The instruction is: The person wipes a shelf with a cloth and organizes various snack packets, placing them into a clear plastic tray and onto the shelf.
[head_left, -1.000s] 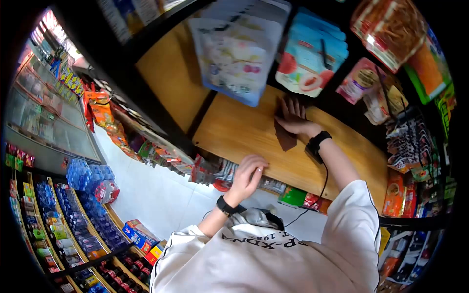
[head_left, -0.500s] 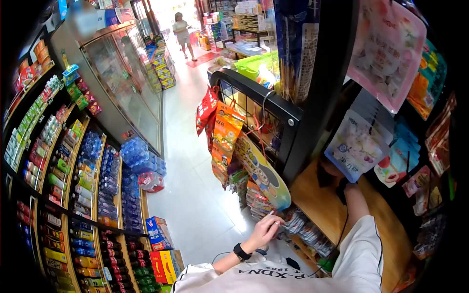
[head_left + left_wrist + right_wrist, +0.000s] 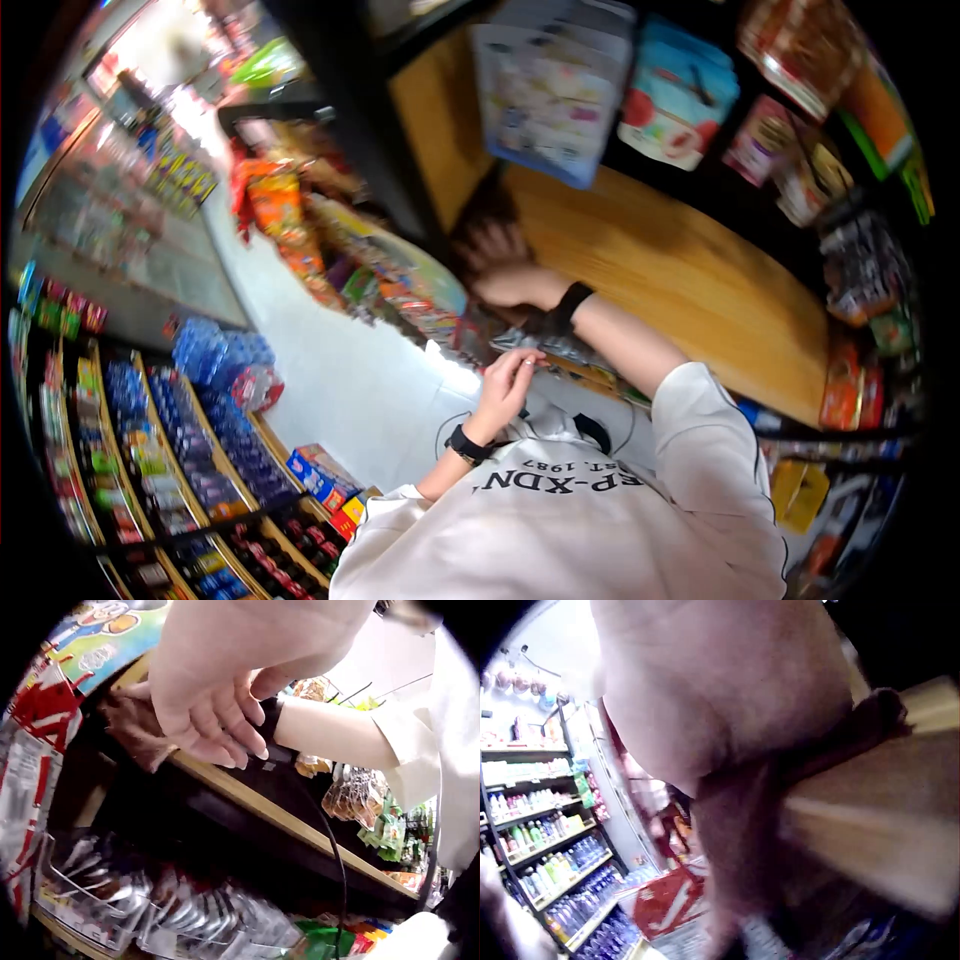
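My right hand (image 3: 505, 268) rests with its fingers straight on a brown cloth (image 3: 139, 726) at the left end of a wooden shelf (image 3: 680, 275), close by the dark upright post. In the right wrist view, the cloth (image 3: 742, 825) drapes over the shelf's front edge under the palm. My left hand (image 3: 502, 395) hovers in front of the shelf, holding nothing. Its fingers (image 3: 217, 724) hang loosely curled in the left wrist view. Each wrist wears a black band.
Hanging snack pouches (image 3: 555, 95) overhang the shelf's back. Packets (image 3: 217, 919) fill a rack below it. Orange snack bags (image 3: 280, 215) hang left of the post (image 3: 375, 130). A cable (image 3: 334, 855) runs down past the shelf. Bottle shelves (image 3: 170, 430) stand across the aisle.
My right hand has slid with the brown cloth from mid-shelf to the left end. The head view swung toward the aisle and back. The left hand stays in front of the shelf.
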`<state>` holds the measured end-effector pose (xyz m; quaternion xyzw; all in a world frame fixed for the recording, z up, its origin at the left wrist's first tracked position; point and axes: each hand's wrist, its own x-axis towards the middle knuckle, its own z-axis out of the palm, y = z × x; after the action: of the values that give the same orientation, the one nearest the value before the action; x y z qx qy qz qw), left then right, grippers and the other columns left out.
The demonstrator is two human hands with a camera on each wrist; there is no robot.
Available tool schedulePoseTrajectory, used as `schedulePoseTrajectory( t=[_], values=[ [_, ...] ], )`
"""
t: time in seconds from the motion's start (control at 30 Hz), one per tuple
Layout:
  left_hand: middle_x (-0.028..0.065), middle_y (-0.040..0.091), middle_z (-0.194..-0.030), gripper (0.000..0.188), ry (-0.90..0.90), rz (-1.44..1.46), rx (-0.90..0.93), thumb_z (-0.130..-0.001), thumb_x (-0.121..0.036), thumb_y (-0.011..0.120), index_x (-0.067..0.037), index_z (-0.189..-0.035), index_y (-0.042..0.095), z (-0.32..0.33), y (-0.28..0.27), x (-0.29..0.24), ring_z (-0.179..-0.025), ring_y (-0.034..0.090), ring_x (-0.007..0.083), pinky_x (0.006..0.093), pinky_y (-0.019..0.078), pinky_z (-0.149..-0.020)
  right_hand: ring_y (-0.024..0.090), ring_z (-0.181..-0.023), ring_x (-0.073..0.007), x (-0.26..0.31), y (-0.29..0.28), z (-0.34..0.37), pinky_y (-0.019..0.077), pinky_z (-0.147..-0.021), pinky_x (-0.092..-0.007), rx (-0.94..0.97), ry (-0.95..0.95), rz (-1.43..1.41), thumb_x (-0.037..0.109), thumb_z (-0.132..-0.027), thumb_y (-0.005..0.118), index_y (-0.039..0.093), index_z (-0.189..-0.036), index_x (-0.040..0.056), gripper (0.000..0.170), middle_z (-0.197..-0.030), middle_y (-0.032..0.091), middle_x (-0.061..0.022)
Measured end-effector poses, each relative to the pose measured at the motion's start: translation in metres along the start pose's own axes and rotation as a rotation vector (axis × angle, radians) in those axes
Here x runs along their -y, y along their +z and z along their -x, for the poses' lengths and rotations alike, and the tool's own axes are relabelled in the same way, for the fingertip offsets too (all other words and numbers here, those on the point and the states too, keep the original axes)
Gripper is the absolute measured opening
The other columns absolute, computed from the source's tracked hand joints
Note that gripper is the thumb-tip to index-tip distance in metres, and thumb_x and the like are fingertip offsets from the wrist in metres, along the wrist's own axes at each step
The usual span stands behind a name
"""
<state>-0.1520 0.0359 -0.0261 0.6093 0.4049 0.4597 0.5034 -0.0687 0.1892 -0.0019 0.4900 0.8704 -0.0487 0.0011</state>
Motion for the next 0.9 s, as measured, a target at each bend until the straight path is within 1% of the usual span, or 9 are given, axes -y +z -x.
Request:
schedulePoseTrajectory(
  t=[0.13,0.2,0.23,0.37,0.5,0.6,0.63,0.73,0.9],
  values=[
    [0.0102,0.062,-0.079,0.013,0.103,-0.046,0.148,-0.088,-0.003,0.046,0.003,-0.093,0.057,-0.014,0.02,-0.015,-0.071,0.059,0.0173,0.0261,0.0453,-0.066,0.018,-0.134,-0.0311,-0.006,0.015,0.045,0.011,-0.106,-0.053,-0.256,-0.079,-0.149,0.03,-0.089,0.038,0.04,-0.131,0.0091,0.048,-0.141,0.031,-0.013],
    [0.0101,0.062,-0.077,0.012,0.056,-0.005,0.27,-0.086,-0.002,0.048,0.002,-0.09,0.058,-0.02,0.033,-0.012,-0.069,0.059,0.0195,0.0285,0.0449,-0.065,0.023,-0.132,-0.0296,-0.018,0.009,0.089,0.0133,-0.107,-0.0495,-0.386,0.039,-0.18,0.03,-0.09,0.039,0.043,-0.129,0.0108,0.044,-0.138,0.035,-0.0113],
    [0.0106,0.062,-0.074,0.01,0.226,-0.113,0.367,-0.082,-0.001,0.05,0.001,-0.086,0.059,-0.027,0.038,-0.011,-0.067,0.059,0.0227,0.0309,0.0447,-0.064,0.024,-0.132,-0.029,-0.027,0.008,0.114,0.0142,-0.107,-0.0489,-0.389,0.101,-0.157,0.03,-0.09,0.039,0.043,-0.13,0.0111,0.044,-0.138,0.036,-0.0112],
    [0.0105,0.061,-0.071,0.009,0.325,-0.062,0.612,-0.08,-0.001,0.052,0.0,-0.085,0.06,-0.032,0.071,-0.01,-0.067,0.059,0.0261,0.0328,0.0453,-0.064,0.027,-0.129,-0.0318,-0.059,0.007,0.215,0.0199,-0.104,-0.0489,-0.354,0.358,0.037,0.032,-0.09,0.041,0.043,-0.128,0.0084,0.045,-0.137,0.036,-0.0138],
    [0.01,0.062,-0.071,0.011,0.366,-0.028,0.718,-0.084,-0.002,0.051,0.001,-0.087,0.061,-0.036,0.092,-0.012,-0.066,0.059,0.0226,0.0309,0.0455,-0.062,0.036,-0.122,-0.0352,-0.121,-0.001,0.365,0.0301,-0.097,-0.0495,-0.363,0.716,0.251,0.026,-0.086,0.049,0.047,-0.123,0.0034,0.043,-0.129,0.042,-0.0157],
    [0.0104,0.062,-0.071,0.011,0.406,-0.029,0.706,-0.084,-0.003,0.05,0.0,-0.088,0.06,-0.038,0.099,-0.012,-0.065,0.059,0.0235,0.0311,0.0454,-0.062,0.019,-0.131,-0.0367,-0.191,0.032,0.464,0.0184,-0.104,-0.0507,-0.179,1.217,0.145,0.036,-0.091,0.041,0.026,-0.137,0.0063,0.058,-0.141,0.027,-0.0152],
    [0.0104,0.062,-0.071,0.011,0.413,-0.031,0.687,-0.084,-0.002,0.05,0.0,-0.088,0.06,-0.038,0.099,-0.012,-0.065,0.058,0.024,0.0315,0.0453,-0.062,0.013,-0.133,-0.0366,-0.203,0.029,0.479,0.0143,-0.105,-0.0514,-0.241,1.34,0.057,0.04,-0.09,0.04,0.018,-0.139,0.0077,0.064,-0.143,0.022,-0.0143],
    [0.0104,0.062,-0.072,0.012,0.405,-0.055,0.625,-0.084,-0.003,0.05,0.001,-0.089,0.06,-0.037,0.091,-0.009,-0.066,0.059,0.0233,0.0311,0.0456,-0.062,0.003,-0.135,-0.0359,-0.238,0.025,0.487,0.0058,-0.106,-0.0527,-0.256,1.486,-0.096,0.047,-0.086,0.044,0.002,-0.142,0.0104,0.079,-0.146,0.013,-0.0126],
    [0.0109,0.063,-0.077,0.015,0.228,-0.083,0.507,-0.087,-0.005,0.048,0.002,-0.093,0.059,-0.029,0.059,0.01,-0.072,0.062,0.0173,0.0264,0.0475,-0.062,0.003,-0.135,-0.0366,-0.272,0.003,0.372,0.0039,-0.106,-0.0534,-0.08,1.243,-0.126,0.05,-0.086,0.037,0.006,-0.142,0.0077,0.077,-0.146,0.009,-0.0212]
  ],
)
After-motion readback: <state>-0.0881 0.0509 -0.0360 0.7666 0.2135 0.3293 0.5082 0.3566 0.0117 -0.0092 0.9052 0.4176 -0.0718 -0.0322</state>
